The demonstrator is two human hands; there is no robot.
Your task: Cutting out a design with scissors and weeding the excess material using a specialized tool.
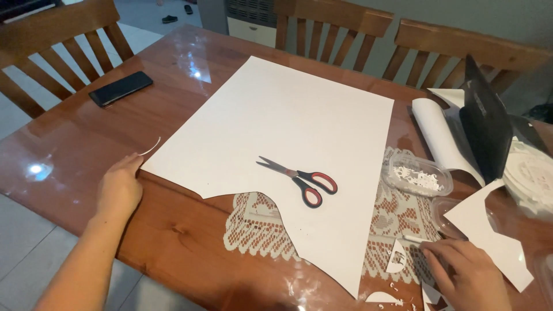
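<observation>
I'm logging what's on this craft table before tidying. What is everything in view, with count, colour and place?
wooden table: one, brown and glossy, fills the view
white sheet: one, large, near edge cut away, table middle
scissors: one, red and black handles, lying on the sheet
lace mat: one, cream, partly under the sheet
phone: one, black, far left
clear tub: one, holds white cut-outs, right of the sheet
paper offcuts: several, white, at right
chairs: three, wooden, around the table
left hand: touches the sheet's left corner
right hand: rests on the table by small scraps, holding a thin white stick
</observation>
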